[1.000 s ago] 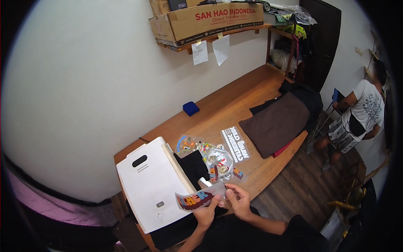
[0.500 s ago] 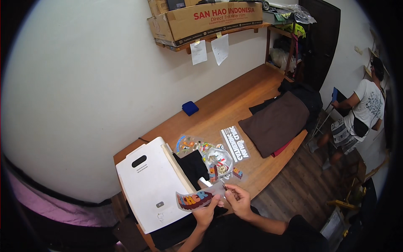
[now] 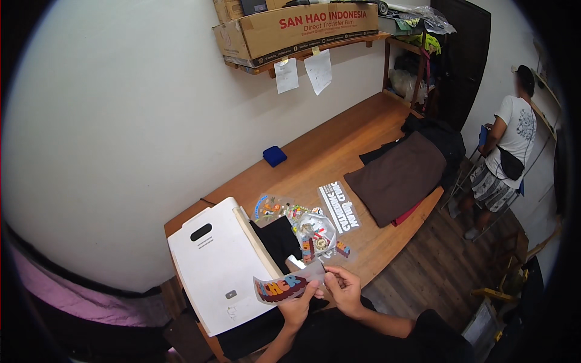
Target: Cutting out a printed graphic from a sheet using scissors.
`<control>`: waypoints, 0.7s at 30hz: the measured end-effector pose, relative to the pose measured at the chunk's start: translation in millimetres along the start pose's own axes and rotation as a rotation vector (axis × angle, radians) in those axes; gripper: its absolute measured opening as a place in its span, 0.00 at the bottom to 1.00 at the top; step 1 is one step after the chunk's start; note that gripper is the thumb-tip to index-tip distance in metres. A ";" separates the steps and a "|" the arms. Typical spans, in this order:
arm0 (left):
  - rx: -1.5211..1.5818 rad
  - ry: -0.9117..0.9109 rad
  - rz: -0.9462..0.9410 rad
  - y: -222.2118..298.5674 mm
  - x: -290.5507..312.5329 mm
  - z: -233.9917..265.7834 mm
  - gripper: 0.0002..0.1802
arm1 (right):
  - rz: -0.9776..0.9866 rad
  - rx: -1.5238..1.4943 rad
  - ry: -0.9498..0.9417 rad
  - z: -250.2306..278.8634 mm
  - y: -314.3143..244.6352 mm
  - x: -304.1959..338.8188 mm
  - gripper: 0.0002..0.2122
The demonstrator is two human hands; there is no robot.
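Note:
A clear sheet of transfer film [image 3: 279, 288] with colourful lettering is held up in front of me, over the near edge of the table. My left hand [image 3: 298, 308] pinches its lower edge between thumb and fingers. At the sheet's right end, my right hand [image 3: 345, 293] is closed with fingertips pressed together. A small dark sliver shows at those fingertips, too small to name. Just beyond the hands lie a round clear plastic bag or dish [image 3: 316, 232] with small items, more printed film pieces [image 3: 275, 209] and a white-lettered film sheet [image 3: 339, 207].
On the left stands a white heat press-like machine [image 3: 209, 266], black cloth [image 3: 277, 241] beside it. Folded dark garments [image 3: 399, 175] lie at the right, a blue pouch-like item [image 3: 275, 156] near the wall. A cardboard box [image 3: 302, 27] sits on the shelf. Another person [image 3: 513, 142] stands at far right.
The other person has straightened up and shifted slightly left and away. My hands and the film have barely moved.

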State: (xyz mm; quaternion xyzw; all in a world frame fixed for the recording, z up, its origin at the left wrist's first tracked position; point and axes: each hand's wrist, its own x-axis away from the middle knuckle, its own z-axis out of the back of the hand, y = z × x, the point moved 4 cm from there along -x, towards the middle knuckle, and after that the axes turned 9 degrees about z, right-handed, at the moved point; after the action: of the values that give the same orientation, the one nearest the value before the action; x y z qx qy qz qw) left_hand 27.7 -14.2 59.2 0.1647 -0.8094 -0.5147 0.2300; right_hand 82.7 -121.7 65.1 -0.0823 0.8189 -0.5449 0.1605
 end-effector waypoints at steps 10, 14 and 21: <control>-0.016 -0.019 0.035 -1.3 -0.3 0.0 0.14 | -0.018 -0.019 0.013 -2.5 -4.6 -3.1 0.12; 0.004 -0.017 0.001 1.1 0.9 0.0 0.13 | -0.002 -0.002 -0.007 -1.2 -3.8 -1.2 0.12; 0.005 -0.053 -0.019 0.7 0.0 -1.6 0.13 | 0.015 -0.023 -0.004 1.1 -1.7 -0.4 0.12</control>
State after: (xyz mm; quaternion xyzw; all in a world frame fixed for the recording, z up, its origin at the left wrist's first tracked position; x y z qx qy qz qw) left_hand 28.5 -15.2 60.4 0.1592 -0.8148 -0.5191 0.2032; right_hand 83.4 -123.3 66.3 -0.0793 0.8252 -0.5342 0.1652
